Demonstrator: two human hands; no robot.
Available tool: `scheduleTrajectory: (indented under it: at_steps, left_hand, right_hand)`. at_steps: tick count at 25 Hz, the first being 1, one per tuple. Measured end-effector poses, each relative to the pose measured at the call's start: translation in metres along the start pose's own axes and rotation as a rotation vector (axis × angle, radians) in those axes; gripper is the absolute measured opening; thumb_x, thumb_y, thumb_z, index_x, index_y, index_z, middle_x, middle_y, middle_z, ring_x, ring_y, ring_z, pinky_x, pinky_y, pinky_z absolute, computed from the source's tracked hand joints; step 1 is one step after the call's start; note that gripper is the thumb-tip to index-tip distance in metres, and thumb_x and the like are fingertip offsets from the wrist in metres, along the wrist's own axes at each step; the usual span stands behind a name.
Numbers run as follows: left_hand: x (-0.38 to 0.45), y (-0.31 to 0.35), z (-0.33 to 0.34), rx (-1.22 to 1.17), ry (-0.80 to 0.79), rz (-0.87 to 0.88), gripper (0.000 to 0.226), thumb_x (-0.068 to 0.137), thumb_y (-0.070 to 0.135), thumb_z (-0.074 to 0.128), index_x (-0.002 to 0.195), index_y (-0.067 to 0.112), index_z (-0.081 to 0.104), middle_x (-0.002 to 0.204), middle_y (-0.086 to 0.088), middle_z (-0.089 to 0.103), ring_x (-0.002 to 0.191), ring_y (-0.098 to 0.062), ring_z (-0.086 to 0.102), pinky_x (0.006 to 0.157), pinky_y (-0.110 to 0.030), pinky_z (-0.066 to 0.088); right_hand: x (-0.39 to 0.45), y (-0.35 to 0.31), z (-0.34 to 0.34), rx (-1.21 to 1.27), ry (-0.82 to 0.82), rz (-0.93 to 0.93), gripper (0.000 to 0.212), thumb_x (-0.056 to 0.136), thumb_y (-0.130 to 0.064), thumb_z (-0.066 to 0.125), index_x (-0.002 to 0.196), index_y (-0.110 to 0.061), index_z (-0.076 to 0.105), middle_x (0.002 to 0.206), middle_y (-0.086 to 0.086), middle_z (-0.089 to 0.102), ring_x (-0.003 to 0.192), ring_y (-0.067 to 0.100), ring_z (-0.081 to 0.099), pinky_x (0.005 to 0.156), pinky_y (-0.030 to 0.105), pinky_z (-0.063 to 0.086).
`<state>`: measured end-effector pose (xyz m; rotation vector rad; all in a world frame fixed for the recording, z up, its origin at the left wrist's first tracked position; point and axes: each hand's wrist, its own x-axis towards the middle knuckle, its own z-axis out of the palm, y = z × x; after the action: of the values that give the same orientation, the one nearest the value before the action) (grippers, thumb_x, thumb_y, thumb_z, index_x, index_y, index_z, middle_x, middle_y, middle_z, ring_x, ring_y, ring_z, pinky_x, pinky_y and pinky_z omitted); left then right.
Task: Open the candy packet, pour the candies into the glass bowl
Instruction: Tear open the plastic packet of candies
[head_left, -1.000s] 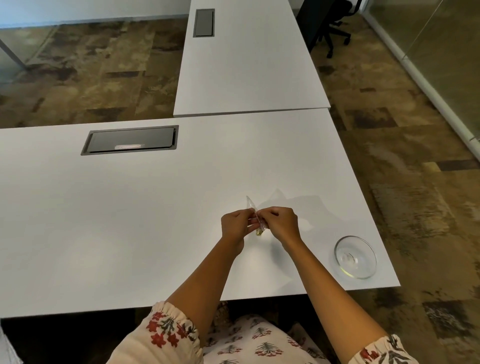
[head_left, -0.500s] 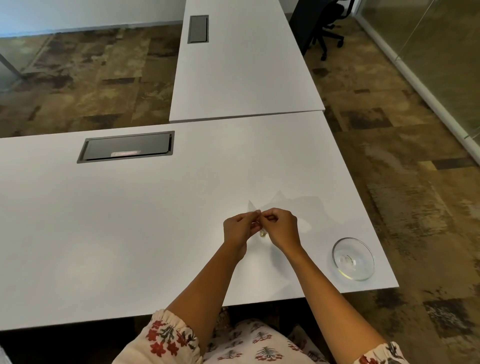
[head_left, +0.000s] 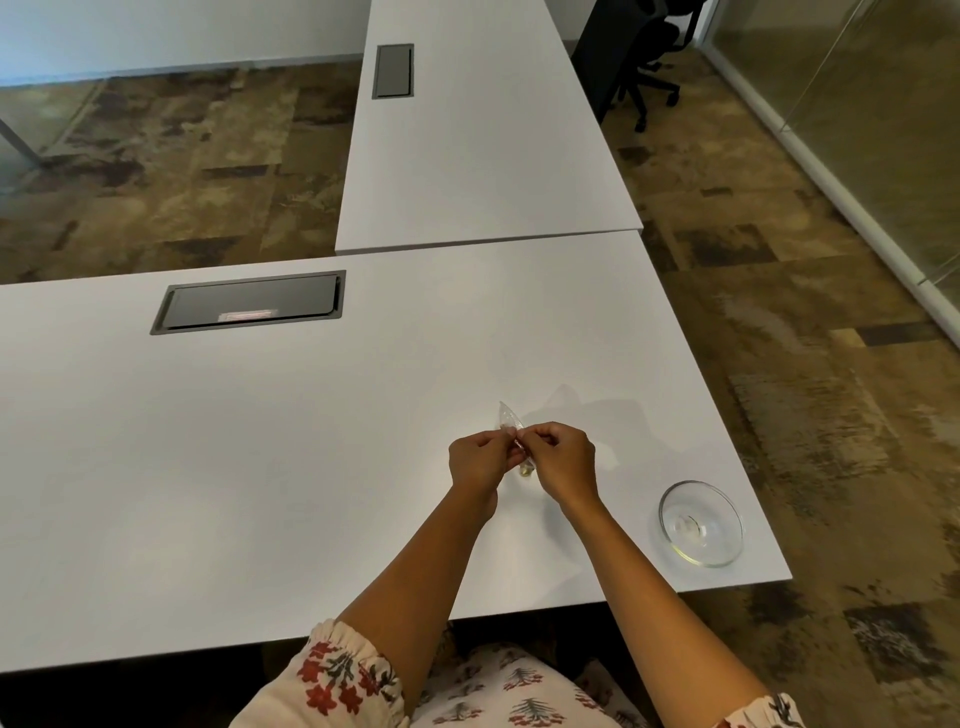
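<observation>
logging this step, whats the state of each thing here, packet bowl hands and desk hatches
candy packet: pinched between both hands, above the desk; opened or not, cannot tell
glass bowl: upright, empty
left hand: grip closed on packet
right hand: grip closed on packet
near cable hatch: shut
far cable hatch: shut

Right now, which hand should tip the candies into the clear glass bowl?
Probably the right hand: both hands pinch the small clear candy packet, but the clear glass bowl sits on its side, near the white table's right edge.

A white table (head_left: 260, 467) is seen carrying a glass bowl (head_left: 701, 523), set near its front right corner, to the right of the fingers (head_left: 540, 434) and well apart from them, with a dark cable hatch (head_left: 249, 302) recessed beyond them to the left.
</observation>
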<state>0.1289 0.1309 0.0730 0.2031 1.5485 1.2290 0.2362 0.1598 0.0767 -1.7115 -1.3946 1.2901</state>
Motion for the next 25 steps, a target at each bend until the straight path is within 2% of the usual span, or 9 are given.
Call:
scheduleTrajectory:
  at_steps: [2,5,9,12,14,18,22,24,25]
  left_hand:
    - [-0.001,0.002,0.001,0.009,0.000,0.005,0.012,0.090,0.001,0.066,0.089,-0.005,0.076,0.088,-0.021,0.077,0.080,-0.027,0.078,0.075,-0.028,0.063]
    - [-0.002,0.003,0.002,0.036,0.009,0.027,0.015,0.089,0.001,0.065,0.080,0.002,0.077,0.082,-0.017,0.078,0.075,-0.023,0.078,0.072,-0.026,0.062]
    - [-0.003,0.004,0.004,0.065,0.018,0.037,0.013,0.090,0.003,0.066,0.087,-0.003,0.077,0.083,-0.017,0.078,0.073,-0.022,0.078,0.072,-0.026,0.062]
    - [-0.005,0.007,0.004,0.067,0.023,0.032,0.013,0.090,0.002,0.066,0.087,-0.005,0.076,0.081,-0.017,0.077,0.069,-0.021,0.077,0.070,-0.025,0.062]
    - [-0.007,0.008,0.004,0.054,0.024,0.030,0.014,0.090,0.000,0.063,0.087,-0.006,0.075,0.080,-0.019,0.076,0.070,-0.023,0.077,0.069,-0.026,0.062]
    - [-0.009,0.014,0.007,0.073,0.049,0.045,0.014,0.088,0.001,0.065,0.084,-0.007,0.076,0.080,-0.020,0.077,0.072,-0.027,0.078,0.074,-0.032,0.064]
    - [-0.010,0.026,0.008,0.348,0.141,0.140,0.016,0.076,0.009,0.069,0.067,-0.002,0.075,0.067,-0.015,0.076,0.067,-0.028,0.077,0.074,-0.037,0.064]
    - [-0.010,0.031,0.008,0.546,0.168,0.184,0.022,0.071,0.015,0.068,0.062,-0.006,0.072,0.061,-0.010,0.072,0.057,-0.028,0.069,0.064,-0.034,0.058]
    - [-0.009,0.033,0.007,0.633,0.179,0.196,0.027,0.070,0.018,0.068,0.062,-0.007,0.070,0.058,-0.009,0.066,0.053,-0.025,0.059,0.059,-0.031,0.051]
  right_hand:
    - [-0.001,0.000,0.000,0.039,0.008,0.027,0.015,0.087,-0.027,0.069,0.083,-0.016,0.077,0.076,-0.005,0.074,0.072,0.007,0.069,0.062,0.016,0.050]
    - [-0.001,-0.001,0.001,0.069,0.024,0.064,0.015,0.087,-0.026,0.069,0.084,-0.015,0.078,0.078,-0.002,0.075,0.075,0.011,0.070,0.067,0.022,0.054]
    - [-0.001,-0.003,0.002,0.080,0.037,0.071,0.011,0.088,-0.025,0.069,0.081,-0.019,0.076,0.078,-0.003,0.075,0.075,0.012,0.070,0.069,0.024,0.055]
    - [0.001,-0.002,0.003,0.096,0.051,0.089,0.011,0.088,-0.023,0.069,0.079,-0.022,0.074,0.076,-0.006,0.073,0.075,0.013,0.070,0.063,0.020,0.051]
    - [0.002,-0.001,0.003,0.109,0.088,0.122,0.010,0.089,-0.023,0.068,0.083,-0.018,0.075,0.079,-0.004,0.073,0.074,0.012,0.069,0.060,0.018,0.048]
    - [0.004,-0.001,-0.001,-0.013,0.112,-0.034,0.008,0.089,-0.022,0.068,0.087,-0.015,0.072,0.076,-0.006,0.071,0.072,0.007,0.068,0.065,0.019,0.054]
    - [0.009,-0.003,-0.013,-0.178,0.086,-0.187,0.006,0.083,-0.019,0.075,0.087,-0.016,0.072,0.077,-0.008,0.070,0.070,0.004,0.067,0.062,0.015,0.053]
    - [0.012,-0.003,-0.020,-0.263,0.094,-0.204,0.011,0.081,-0.017,0.076,0.089,-0.017,0.069,0.077,-0.008,0.066,0.067,0.004,0.064,0.059,0.013,0.049]
    - [0.013,-0.002,-0.023,-0.296,0.100,-0.207,0.013,0.081,-0.014,0.075,0.091,-0.016,0.068,0.078,-0.007,0.065,0.067,0.006,0.064,0.059,0.014,0.048]
